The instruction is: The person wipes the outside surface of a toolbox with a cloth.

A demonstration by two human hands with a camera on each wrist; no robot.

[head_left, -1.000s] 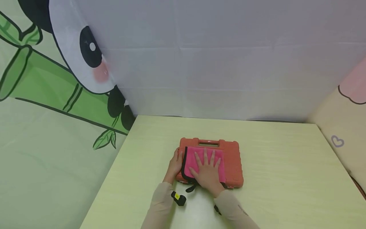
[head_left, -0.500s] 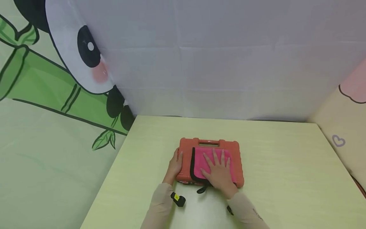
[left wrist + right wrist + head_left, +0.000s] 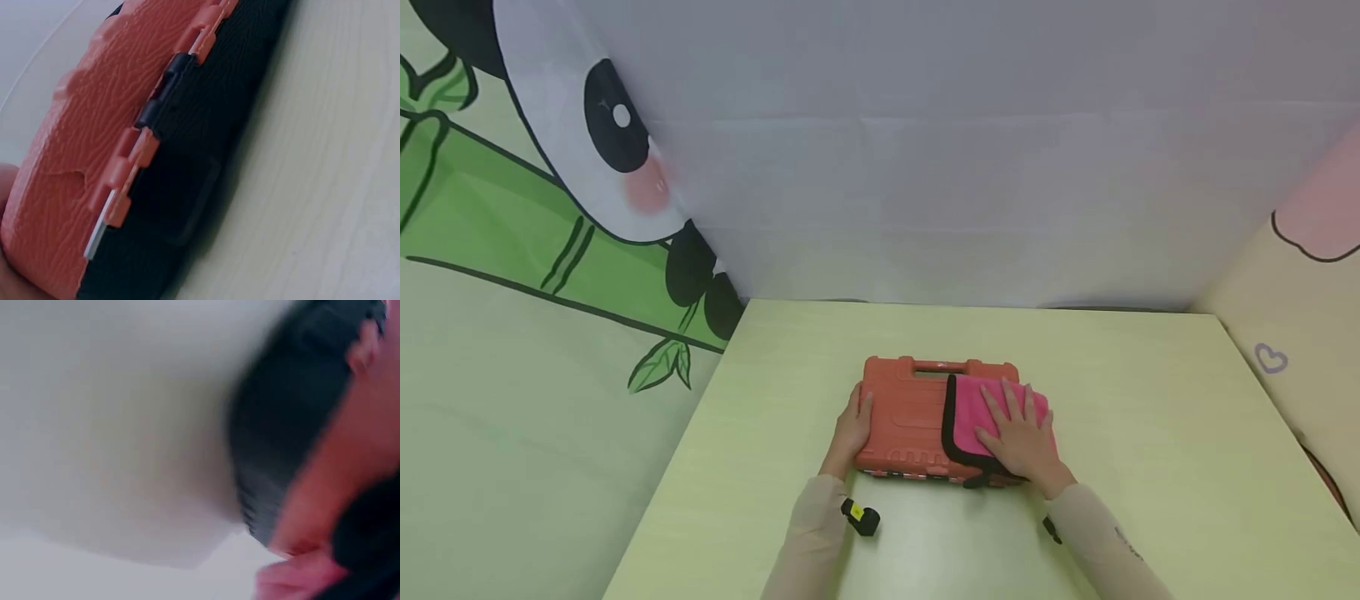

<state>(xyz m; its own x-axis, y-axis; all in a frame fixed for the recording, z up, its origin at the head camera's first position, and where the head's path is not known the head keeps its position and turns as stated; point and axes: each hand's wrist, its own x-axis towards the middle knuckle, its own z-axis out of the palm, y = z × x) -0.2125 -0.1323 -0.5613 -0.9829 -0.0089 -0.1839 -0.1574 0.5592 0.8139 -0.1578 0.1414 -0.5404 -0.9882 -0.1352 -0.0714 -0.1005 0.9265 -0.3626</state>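
A flat orange-red plastic carrying case (image 3: 904, 417) lies on the table with its handle (image 3: 940, 367) toward the back. My left hand (image 3: 850, 432) holds the case's left side, the thumb over its upper edge. In the left wrist view the hinged side (image 3: 164, 94) shows, with a dark lower half (image 3: 194, 150). A folded pink cloth piece with black edging (image 3: 967, 412) lies over the case's right part. My right hand (image 3: 1024, 440) presses on it with fingers spread. A black loop (image 3: 977, 481) hangs at its front edge. The right wrist view is blurred.
The pale wooden table (image 3: 760, 367) extends around the case on all sides. A light fabric backdrop (image 3: 925, 208) stands behind it, with a printed panda and bamboo wall (image 3: 550, 217) on the left. Small black devices sit at both wrists, the left one (image 3: 865, 518) marked yellow.
My right hand has slid the pink cloth piece rightward across the case, uncovering its left and middle parts. The left hand stays on the case's side. The head view has shifted slightly.
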